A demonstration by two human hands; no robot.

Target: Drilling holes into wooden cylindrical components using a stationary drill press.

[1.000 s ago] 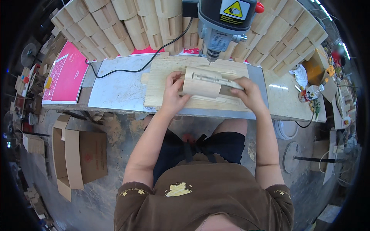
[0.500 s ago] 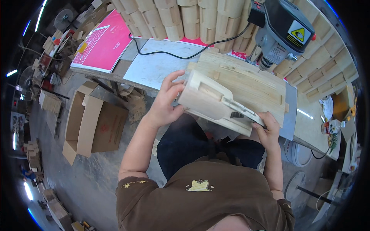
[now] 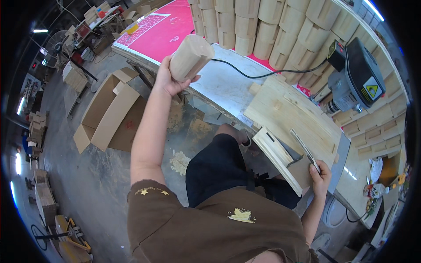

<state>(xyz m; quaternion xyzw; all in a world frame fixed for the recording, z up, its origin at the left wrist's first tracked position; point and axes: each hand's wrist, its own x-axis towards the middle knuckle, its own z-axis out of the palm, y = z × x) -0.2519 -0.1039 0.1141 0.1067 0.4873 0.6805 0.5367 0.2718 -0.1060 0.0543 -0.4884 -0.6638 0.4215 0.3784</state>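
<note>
My left hand (image 3: 172, 83) is raised over the bench's left edge, closed around a pale wooden block (image 3: 189, 59) with a rounded body and flattened faces. The thumb and fingers wrap its lower end. My right hand (image 3: 321, 176) grips the metal clamp lever (image 3: 303, 147) of a wooden jig (image 3: 274, 158). The jig sits above my lap at the bench's front edge, and its cradle holds no block. Beside the jig lies a flat wooden board (image 3: 294, 111) on the bench.
A drill press (image 3: 357, 81) stands at the back right, its black cable (image 3: 263, 75) crossing the bench. Stacked wooden blocks (image 3: 267, 39) line the back. A pink printed sheet (image 3: 175, 26) covers the far left. An open cardboard box (image 3: 112, 109) stands on the floor at left.
The block has come out of the jig, and my left hand has carried it up and left. My right hand has stayed with the jig, which has tilted. The view has turned left.
</note>
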